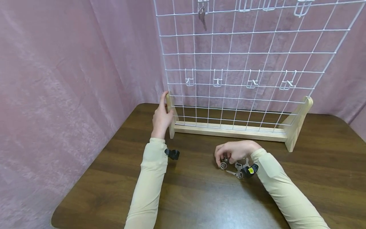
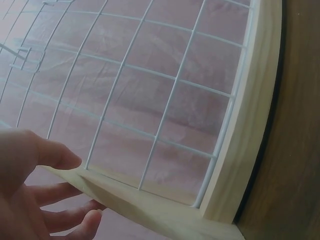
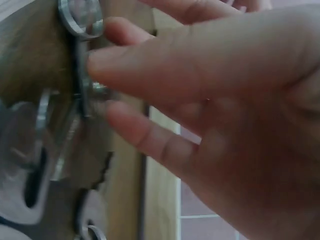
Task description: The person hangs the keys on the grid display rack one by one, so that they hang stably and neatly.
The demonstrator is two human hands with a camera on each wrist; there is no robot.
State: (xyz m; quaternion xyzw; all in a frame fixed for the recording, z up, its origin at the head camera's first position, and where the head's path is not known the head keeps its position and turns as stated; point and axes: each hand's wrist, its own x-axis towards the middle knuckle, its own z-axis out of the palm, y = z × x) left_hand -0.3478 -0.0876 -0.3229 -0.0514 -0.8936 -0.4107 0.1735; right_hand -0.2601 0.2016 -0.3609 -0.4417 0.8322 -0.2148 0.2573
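My left hand (image 1: 162,119) holds the left upright of the wooden stand (image 1: 228,130). In the left wrist view, the thumb lies on one side of the wood's edge and the fingers on the other. At the tabletop in front of the stand, my right hand (image 1: 235,151) reaches down with bent fingers and pinches a key with a metal ring (image 1: 223,165). Close beside it, partly under the wrist, lie several loose metal keys (image 1: 239,170). The right wrist view is blurred, and the fingers hide part of the held key.
A white wire grid (image 1: 233,53) stands upright in the wooden stand, with hooks (image 1: 218,82) in a lower and an upper row. One key (image 1: 202,19) hangs from the upper left hook. Pink curtain (image 1: 85,79) surrounds the brown table (image 1: 114,178).
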